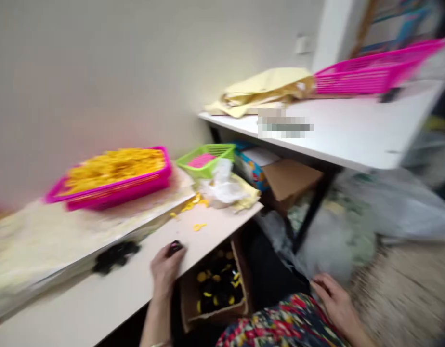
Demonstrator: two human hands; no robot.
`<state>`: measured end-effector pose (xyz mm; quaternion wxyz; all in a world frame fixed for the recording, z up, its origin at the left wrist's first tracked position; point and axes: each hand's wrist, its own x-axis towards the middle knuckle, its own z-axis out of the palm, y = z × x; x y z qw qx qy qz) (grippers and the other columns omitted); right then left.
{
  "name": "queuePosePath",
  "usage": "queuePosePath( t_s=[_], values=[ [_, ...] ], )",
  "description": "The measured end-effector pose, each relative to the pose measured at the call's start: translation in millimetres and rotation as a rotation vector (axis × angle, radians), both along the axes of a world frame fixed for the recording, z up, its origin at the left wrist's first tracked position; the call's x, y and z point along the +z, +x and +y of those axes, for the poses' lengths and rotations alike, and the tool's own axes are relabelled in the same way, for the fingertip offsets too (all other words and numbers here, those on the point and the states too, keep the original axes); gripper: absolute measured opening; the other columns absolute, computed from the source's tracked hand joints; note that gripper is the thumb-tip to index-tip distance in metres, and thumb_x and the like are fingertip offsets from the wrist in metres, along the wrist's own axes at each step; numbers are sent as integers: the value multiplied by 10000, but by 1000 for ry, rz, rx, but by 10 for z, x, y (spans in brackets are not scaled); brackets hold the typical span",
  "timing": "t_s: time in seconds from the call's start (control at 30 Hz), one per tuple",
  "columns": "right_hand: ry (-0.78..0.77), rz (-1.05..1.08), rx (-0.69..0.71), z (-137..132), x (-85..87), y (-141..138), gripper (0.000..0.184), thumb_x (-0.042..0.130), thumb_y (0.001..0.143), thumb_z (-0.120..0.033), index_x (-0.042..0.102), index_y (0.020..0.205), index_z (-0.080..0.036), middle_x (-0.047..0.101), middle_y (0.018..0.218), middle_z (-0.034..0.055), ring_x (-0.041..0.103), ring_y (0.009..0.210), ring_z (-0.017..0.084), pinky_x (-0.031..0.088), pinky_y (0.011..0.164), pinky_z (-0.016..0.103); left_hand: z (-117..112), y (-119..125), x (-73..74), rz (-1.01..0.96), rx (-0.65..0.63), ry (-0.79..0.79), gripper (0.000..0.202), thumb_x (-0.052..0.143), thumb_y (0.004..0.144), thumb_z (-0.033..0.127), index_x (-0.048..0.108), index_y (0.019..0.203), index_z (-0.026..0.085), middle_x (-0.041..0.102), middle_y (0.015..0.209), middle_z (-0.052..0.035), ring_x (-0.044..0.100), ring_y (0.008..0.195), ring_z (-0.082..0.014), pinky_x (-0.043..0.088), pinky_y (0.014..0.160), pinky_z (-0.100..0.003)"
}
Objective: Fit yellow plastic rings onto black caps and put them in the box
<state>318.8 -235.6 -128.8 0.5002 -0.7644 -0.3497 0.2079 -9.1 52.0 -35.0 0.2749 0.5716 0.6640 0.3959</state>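
Note:
My left hand (166, 267) is at the front edge of the narrow pale table (128, 274), its fingers closed on a small black piece (175, 246) with a pinkish spot on top. My right hand (333, 296) is low at the right, beside the flowered cloth over my lap (280, 323). Its fingers are loosely bent and a little apart, and I see nothing in them. Below the table edge, close to my left hand, stands a cardboard box (215, 313) of black and yellow pieces. Small yellow pieces (200, 226) lie on the tabletop beyond that hand.
A pink basket (117, 193) heaped with yellow pieces stands by the wall. Black pieces (116, 255) lie in front of it. A green basket (208, 166) and crumpled white plastic (224, 185) are farther right. A higher white table (359, 125) holds another pink basket (352, 79). Plastic bags (327, 241) lie below.

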Motion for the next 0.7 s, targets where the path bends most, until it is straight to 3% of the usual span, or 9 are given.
queuePosePath(
  t_s=[0.03, 0.1, 0.2, 0.3, 0.4, 0.5, 0.7],
  values=[
    [87, -88, 148, 212, 104, -129, 79, 598, 694, -318, 636, 739, -266, 626, 789, 68, 602, 746, 224, 495, 697, 331, 27, -201, 26, -5, 27, -16, 352, 709, 625, 333, 635, 911, 142, 650, 857, -32, 600, 813, -206, 489, 754, -343],
    [204, -227, 380, 613, 387, -381, 149, 549, 764, -259, 604, 902, -265, 609, 918, 80, 596, 843, 206, 484, 760, 313, 74, -378, 29, -22, 24, -32, 416, 749, 498, 346, 662, 861, 163, 671, 796, -21, 612, 801, -227, 478, 764, -329],
    [273, -345, 649, 1217, 828, -732, 168, 461, 819, -176, 550, 944, -246, 576, 911, 78, 579, 823, 176, 477, 743, 280, 112, -365, -14, 7, 2, 2, 444, 716, 488, 426, 671, 848, 171, 677, 815, -38, 613, 818, -246, 466, 766, -343],
    [272, -427, 791, 1856, 1084, -1058, 184, 402, 819, -120, 534, 886, -230, 552, 866, 62, 558, 765, 160, 472, 694, 268, 113, -358, -55, 49, -8, -1, 398, 688, 520, 434, 679, 829, 183, 669, 794, -46, 607, 797, -251, 465, 744, -359],
    [255, -512, 826, 2452, 1141, -1363, 196, 390, 780, -81, 528, 843, -206, 532, 851, 60, 535, 787, 172, 462, 707, 288, 126, -404, -83, 87, -24, -1, 340, 677, 551, 401, 678, 835, 215, 658, 805, -34, 594, 812, -240, 456, 753, -355],
    [216, -559, 796, 2887, 1086, -1576, 220, 383, 735, -42, 529, 832, -176, 519, 882, 76, 502, 867, 191, 436, 768, 316, 165, -418, -94, 109, -9, 7, 355, 674, 575, 380, 665, 893, 223, 650, 858, -30, 575, 852, -230, 437, 791, -354],
    [119, -541, 789, 3235, 911, -1643, 238, 497, 683, -73, 562, 899, -150, 514, 945, 76, 449, 916, 199, 392, 807, 315, 268, -397, -162, 147, -53, 19, 421, 725, 526, 357, 655, 921, 229, 640, 900, -24, 548, 870, -225, 427, 786, -343]
  ],
)
